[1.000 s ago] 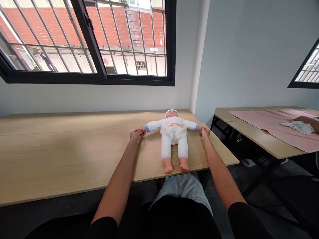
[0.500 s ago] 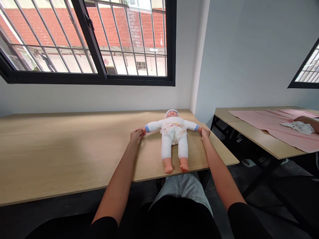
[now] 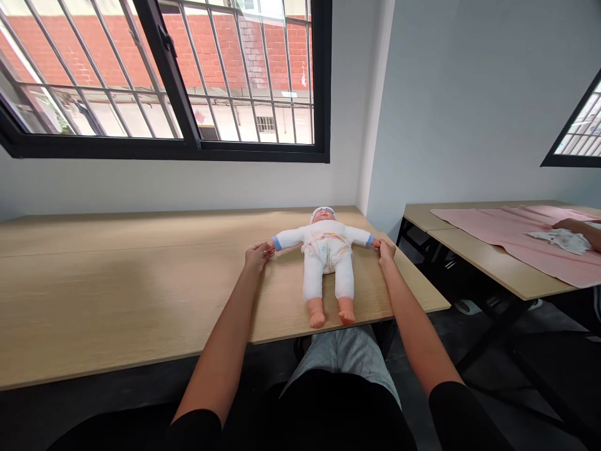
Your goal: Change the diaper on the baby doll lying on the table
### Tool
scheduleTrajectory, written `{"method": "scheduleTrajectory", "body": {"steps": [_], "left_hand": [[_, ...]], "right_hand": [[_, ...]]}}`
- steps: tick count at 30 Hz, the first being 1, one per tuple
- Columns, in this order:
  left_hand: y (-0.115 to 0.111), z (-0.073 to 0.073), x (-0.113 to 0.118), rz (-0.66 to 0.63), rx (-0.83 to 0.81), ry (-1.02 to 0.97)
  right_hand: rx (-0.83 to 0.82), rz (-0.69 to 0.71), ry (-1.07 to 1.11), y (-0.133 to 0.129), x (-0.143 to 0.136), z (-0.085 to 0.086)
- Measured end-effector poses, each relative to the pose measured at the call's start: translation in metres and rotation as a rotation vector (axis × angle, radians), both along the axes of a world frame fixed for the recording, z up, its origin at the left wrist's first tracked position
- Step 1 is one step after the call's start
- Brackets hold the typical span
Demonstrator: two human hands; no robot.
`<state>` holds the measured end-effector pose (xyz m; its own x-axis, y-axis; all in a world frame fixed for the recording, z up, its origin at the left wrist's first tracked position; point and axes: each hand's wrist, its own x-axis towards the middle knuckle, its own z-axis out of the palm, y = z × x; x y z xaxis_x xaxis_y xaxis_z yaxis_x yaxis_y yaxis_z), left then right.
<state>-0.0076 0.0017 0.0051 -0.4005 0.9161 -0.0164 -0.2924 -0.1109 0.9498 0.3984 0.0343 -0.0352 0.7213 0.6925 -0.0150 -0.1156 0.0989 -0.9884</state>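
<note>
A baby doll (image 3: 327, 241) lies on its back on the wooden table (image 3: 141, 282), its arms spread wide and its feet toward the near edge. It has a white suit with blue cuffs, a white cap and a diaper around its hips. My left hand (image 3: 258, 255) is closed on the doll's hand at the left. On the other side, my right hand (image 3: 386, 249) grips the doll's other hand. Both doll arms are stretched out sideways.
At the right, another table (image 3: 511, 279) bears a pink cloth (image 3: 493, 232). Another person's hand (image 3: 578, 230) touches a white cloth (image 3: 561, 240) there. A barred window (image 3: 263, 152) is in the wall behind my table.
</note>
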Motion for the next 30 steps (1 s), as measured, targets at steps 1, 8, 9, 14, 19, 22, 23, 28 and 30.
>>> {"method": "scheduleTrajectory", "body": {"steps": [1, 8, 9, 14, 19, 22, 23, 28, 30], "left_hand": [[0.0, 0.0, 0.0, 0.0, -0.002, 0.001], [0.006, -0.002, -0.002, -0.02, -0.028, -0.002], [0.006, -0.002, -0.002, -0.025, -0.028, 0.0], [0.008, -0.006, -0.004, -0.038, -0.011, 0.012], [0.012, -0.011, -0.005, -0.039, -0.002, 0.025], [0.016, -0.013, -0.004, -0.038, -0.009, 0.03], [0.017, -0.013, -0.004, -0.039, -0.012, 0.034], [0.018, -0.015, -0.004, -0.043, -0.017, 0.057], [0.018, -0.015, -0.003, -0.039, -0.013, 0.063]], "right_hand": [[0.002, -0.003, 0.019, 0.0, 0.0, 0.0], [0.052, 0.006, 0.13, -0.003, -0.003, 0.004], [0.063, 0.009, 0.142, -0.003, -0.003, 0.005], [0.12, 0.034, 0.2, -0.006, -0.006, 0.008], [0.187, 0.083, 0.26, -0.009, -0.011, 0.011], [0.213, 0.134, 0.299, -0.012, -0.014, 0.015], [0.219, 0.153, 0.309, -0.013, -0.015, 0.016], [0.239, 0.239, 0.341, -0.019, -0.018, 0.022], [0.242, 0.26, 0.351, -0.02, -0.019, 0.024]]}}
